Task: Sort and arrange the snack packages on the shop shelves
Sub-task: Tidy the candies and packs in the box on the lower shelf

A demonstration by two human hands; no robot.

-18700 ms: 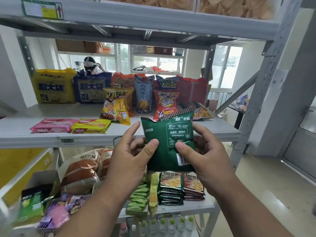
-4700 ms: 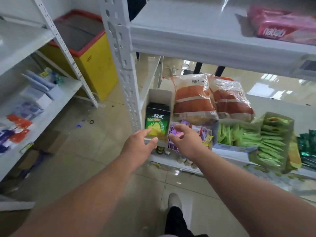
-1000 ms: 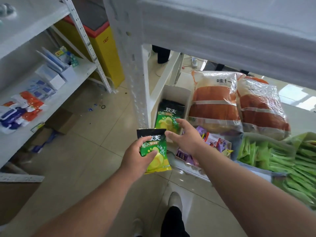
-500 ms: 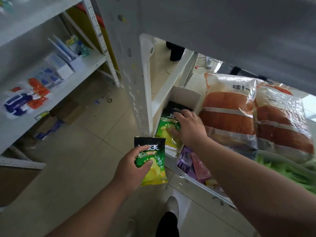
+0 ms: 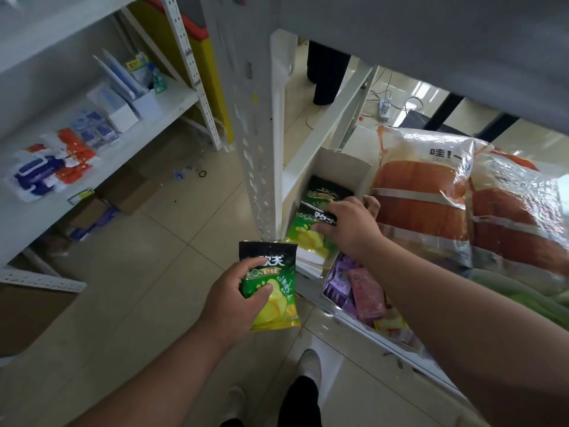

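Glossy green-and-black foil pouch, flat and crinkled, sits pinched in my left hand at six o'clock; at two o'clock my right hand grips another pouch in the white cardboard box.

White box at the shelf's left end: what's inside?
White box holds green-black snack packets; right hand grips the front one. Count and box bottom are hidden.

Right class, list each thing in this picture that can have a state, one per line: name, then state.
Left hand: grips a green snack packet.
Green snack packet: held clear of the shelf, sealed.
Right hand: reaches into the white box, fingers on a second packet.
Second packet: tilted, partly in the box.
White box: open-topped, holds packets.
Big orange bags: sealed, leaning on the shelf.
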